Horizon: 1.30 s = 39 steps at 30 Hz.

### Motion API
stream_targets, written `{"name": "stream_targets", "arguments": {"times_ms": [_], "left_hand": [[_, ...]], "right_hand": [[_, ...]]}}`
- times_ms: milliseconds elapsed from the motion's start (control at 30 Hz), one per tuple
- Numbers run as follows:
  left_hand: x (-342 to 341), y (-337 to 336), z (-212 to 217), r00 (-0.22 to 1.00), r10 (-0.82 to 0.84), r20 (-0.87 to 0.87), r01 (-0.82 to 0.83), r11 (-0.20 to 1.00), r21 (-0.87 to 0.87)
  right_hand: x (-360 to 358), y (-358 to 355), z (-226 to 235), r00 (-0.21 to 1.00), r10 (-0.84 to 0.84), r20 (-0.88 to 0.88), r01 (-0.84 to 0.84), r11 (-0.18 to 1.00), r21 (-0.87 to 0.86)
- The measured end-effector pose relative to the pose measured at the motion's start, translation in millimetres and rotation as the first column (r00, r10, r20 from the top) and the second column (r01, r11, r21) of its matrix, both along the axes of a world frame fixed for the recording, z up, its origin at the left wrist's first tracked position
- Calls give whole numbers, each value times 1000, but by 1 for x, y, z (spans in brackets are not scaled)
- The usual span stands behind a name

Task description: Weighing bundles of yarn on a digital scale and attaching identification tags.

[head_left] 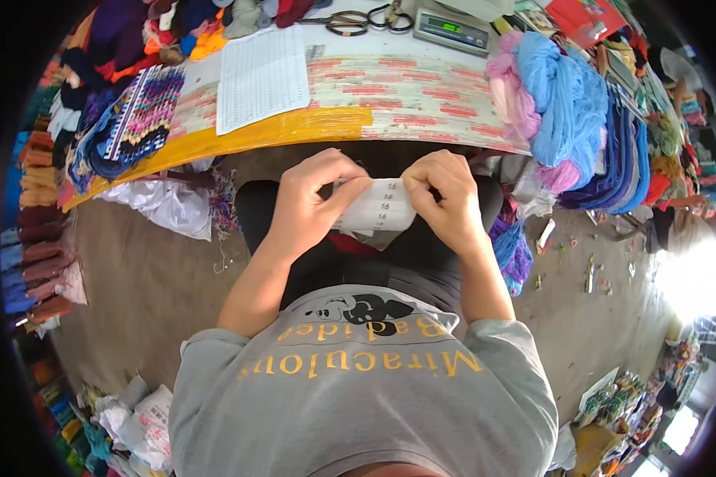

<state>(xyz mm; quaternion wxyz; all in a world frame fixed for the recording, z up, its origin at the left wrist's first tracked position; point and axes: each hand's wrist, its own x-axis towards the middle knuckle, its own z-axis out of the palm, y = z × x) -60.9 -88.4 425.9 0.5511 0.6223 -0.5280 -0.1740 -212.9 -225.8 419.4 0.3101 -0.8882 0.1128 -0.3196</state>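
Observation:
Over my lap, just below the table's front edge, I hold a white strip of printed paper labels [382, 208] stretched between both hands. My left hand [317, 199] pinches its left side between thumb and curled fingers. At the upper right corner my right hand [444, 195] grips it the same way. The strip bends downward at its lower end, where a greyish pointed piece shows beneath it. What lies behind the strip is hidden.
The table [422, 103] carries a printed sheet [262, 79], scissors [346, 24], a digital scale [452, 32] and a woven colourful piece [147, 111]. Blue yarn hanks [561, 95] and pink yarn [511, 87] hang over its right edge. A white bag [163, 207] lies below left.

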Motion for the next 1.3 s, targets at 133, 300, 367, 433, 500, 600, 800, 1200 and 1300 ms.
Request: {"name": "stream_targets", "arguments": {"times_ms": [133, 300, 367, 433, 500, 600, 800, 1200, 1300], "left_hand": [[10, 8, -2, 997, 6, -82, -4, 1000, 16], [17, 5, 4, 953, -103, -283, 128, 989, 69], [16, 4, 4, 948, -74, -310, 99, 993, 68], [16, 8, 1, 919, -11, -393, 32, 998, 46], [18, 8, 0, 909, 39, -415, -27, 999, 35], [15, 4, -5, 913, 188, -363, -198, 980, 11], [12, 2, -13, 923, 355, -149, -371, 923, -103], [18, -2, 3, 840, -348, -417, 346, 935, -84], [22, -10, -7, 829, -426, -363, 483, 872, 79]], "right_hand": [[-8, -12, -15, 996, -86, 27, 85, 996, 38], [-13, -23, -20, 998, -50, 32, 14, 724, 690], [1, -16, -22, 983, 143, 114, -176, 577, 798], [7, -11, -19, 986, 80, 149, -169, 544, 822], [5, -15, -23, 986, -77, 148, -60, 663, 746], [1, 0, -14, 997, -6, 78, -48, 741, 670], [13, 22, -23, 989, -98, 113, -2, 747, 665], [0, 10, 9, 949, 316, 0, -138, 414, 900], [5, 11, 26, 921, 388, -40, -132, 407, 904]]}}
